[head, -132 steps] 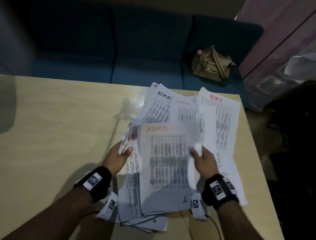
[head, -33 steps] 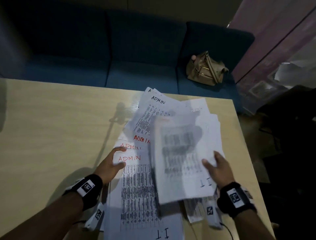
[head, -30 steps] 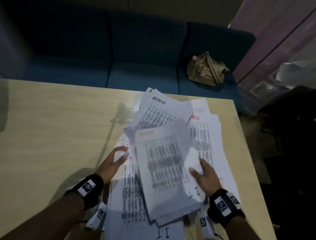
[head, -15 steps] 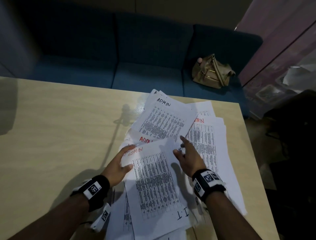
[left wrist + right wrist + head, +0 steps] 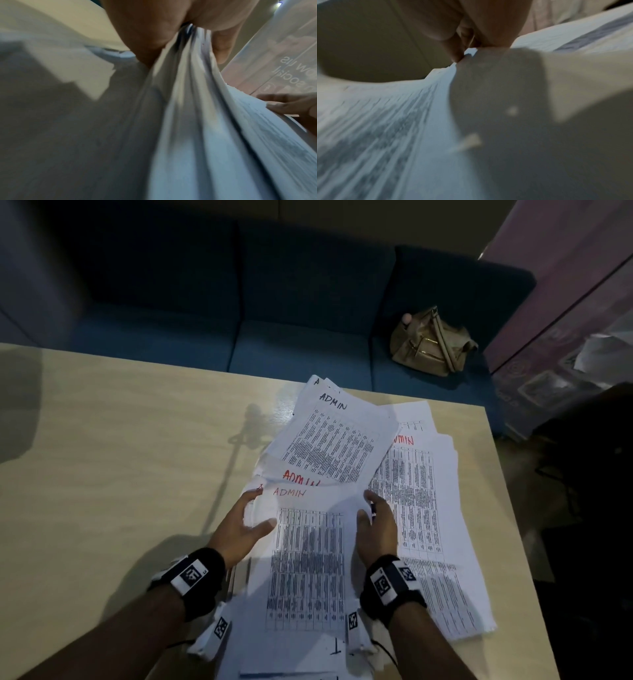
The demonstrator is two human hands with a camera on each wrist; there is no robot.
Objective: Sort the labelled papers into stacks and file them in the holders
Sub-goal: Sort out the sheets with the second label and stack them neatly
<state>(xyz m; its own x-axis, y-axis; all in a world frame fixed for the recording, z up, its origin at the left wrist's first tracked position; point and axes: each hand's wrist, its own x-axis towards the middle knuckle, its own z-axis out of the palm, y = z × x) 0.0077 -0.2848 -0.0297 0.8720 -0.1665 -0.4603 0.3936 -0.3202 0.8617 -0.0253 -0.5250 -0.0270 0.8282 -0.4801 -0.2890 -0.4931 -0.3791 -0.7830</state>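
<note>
A near stack of printed sheets lies before me, its top sheet marked ADMIN in red and I T at the bottom. My left hand grips its left edge, thumb on top and fingers underneath. The left wrist view shows that hand pinching several sheets. My right hand holds the right edge near the top corner, and the right wrist view shows it pinching the paper's edge. A sheet marked ADMIN in black lies askew farther back. Another pile sits to the right.
The papers cover the right part of a pale wooden table, whose right edge is close to the right pile. Behind the table is a blue sofa with a tan bag. A pink panel stands at the right.
My right hand laid the sheets it carried onto the papers, then came back to the near stack's right edge. The top sheet now lies squarer to me. My left hand stayed at the left edge.
</note>
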